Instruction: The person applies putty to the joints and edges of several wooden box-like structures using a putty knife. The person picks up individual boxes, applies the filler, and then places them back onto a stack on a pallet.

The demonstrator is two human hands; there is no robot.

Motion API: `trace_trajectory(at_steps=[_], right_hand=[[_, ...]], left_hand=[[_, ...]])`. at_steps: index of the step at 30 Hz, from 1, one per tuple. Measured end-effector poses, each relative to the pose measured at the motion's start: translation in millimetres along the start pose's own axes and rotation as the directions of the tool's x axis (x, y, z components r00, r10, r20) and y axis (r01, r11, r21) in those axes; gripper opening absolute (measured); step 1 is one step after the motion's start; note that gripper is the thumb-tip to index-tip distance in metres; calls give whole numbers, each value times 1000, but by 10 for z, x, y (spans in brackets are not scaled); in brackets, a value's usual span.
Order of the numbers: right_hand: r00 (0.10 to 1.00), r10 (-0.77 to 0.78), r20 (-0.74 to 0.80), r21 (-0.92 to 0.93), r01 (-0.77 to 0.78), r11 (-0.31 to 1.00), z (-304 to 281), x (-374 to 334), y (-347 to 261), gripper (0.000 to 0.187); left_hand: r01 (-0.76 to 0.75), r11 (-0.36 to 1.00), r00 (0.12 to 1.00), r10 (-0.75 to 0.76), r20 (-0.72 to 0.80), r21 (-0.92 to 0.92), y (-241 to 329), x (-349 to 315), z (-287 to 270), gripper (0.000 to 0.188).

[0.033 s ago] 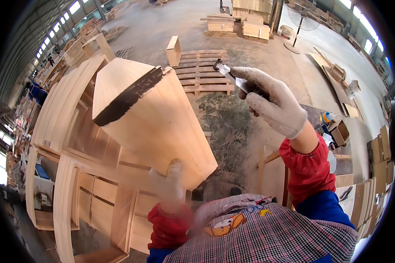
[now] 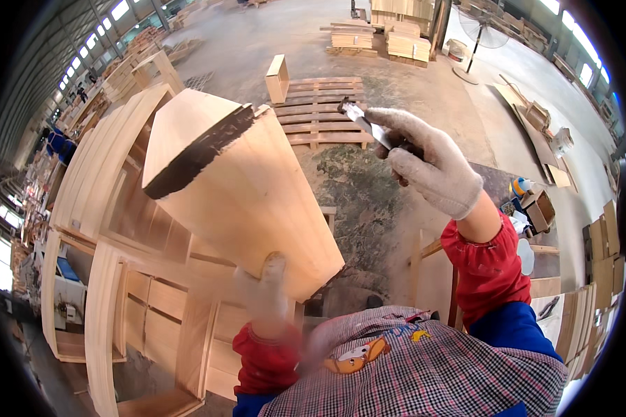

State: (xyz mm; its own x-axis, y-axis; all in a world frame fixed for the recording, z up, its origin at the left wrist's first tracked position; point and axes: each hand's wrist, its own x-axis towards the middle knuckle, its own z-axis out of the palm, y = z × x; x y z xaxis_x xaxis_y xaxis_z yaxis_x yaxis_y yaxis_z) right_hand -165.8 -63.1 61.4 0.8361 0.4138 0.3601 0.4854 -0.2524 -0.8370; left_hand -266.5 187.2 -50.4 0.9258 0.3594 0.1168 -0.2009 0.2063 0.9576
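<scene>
My left hand (image 2: 264, 285), in a pale glove, grips the near end of a pale wooden box-like piece (image 2: 247, 201), its thumb flat on the top face and its fingers hidden. The piece is held up at a tilt, and a dark brown band of paste (image 2: 198, 153) runs along its far edge. My right hand (image 2: 431, 163), in a glove with dark stains, is closed on a putty knife (image 2: 365, 123). Dark matter clings to the knife's tip. The blade is apart from the wood, to its right.
Wooden cabinet frames (image 2: 104, 313) stand at the left, below the held piece. Ahead lie a slatted pallet (image 2: 320, 115) and a small wooden box (image 2: 277, 78). A pedestal fan (image 2: 474, 48) stands far right. A cardboard box (image 2: 538, 210) sits beside my right forearm.
The wooden piece has shifted very slightly, its far end a touch to the left. My right hand and the putty knife are marginally lower. Both grips are the same.
</scene>
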Motion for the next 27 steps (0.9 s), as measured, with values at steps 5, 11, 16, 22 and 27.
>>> trace_trajectory(at_steps=[5, 11, 16, 22, 27], right_hand=[[982, 181, 58, 209, -189, 959, 163, -53, 354, 54], [939, 308, 150, 559, -338, 757, 309, -125, 962, 51], [935, 349, 57, 753, -270, 600, 216, 43, 1349, 47], [875, 468, -125, 692, -261, 673, -96, 361, 1634, 40], [824, 566, 4, 569, -467, 677, -197, 389, 1974, 25]], left_hand=[[-331, 846, 926, 377, -28, 418, -46, -130, -592, 22], [-360, 905, 907, 396, -143, 226, -32, -246, -1295, 40], [-269, 897, 764, -22, -644, -351, 22, -382, -1251, 44], [-191, 853, 967, 250, 58, -486, -80, -507, -2120, 39], [-261, 896, 958, 193, -212, -360, 116, -169, -1810, 40]])
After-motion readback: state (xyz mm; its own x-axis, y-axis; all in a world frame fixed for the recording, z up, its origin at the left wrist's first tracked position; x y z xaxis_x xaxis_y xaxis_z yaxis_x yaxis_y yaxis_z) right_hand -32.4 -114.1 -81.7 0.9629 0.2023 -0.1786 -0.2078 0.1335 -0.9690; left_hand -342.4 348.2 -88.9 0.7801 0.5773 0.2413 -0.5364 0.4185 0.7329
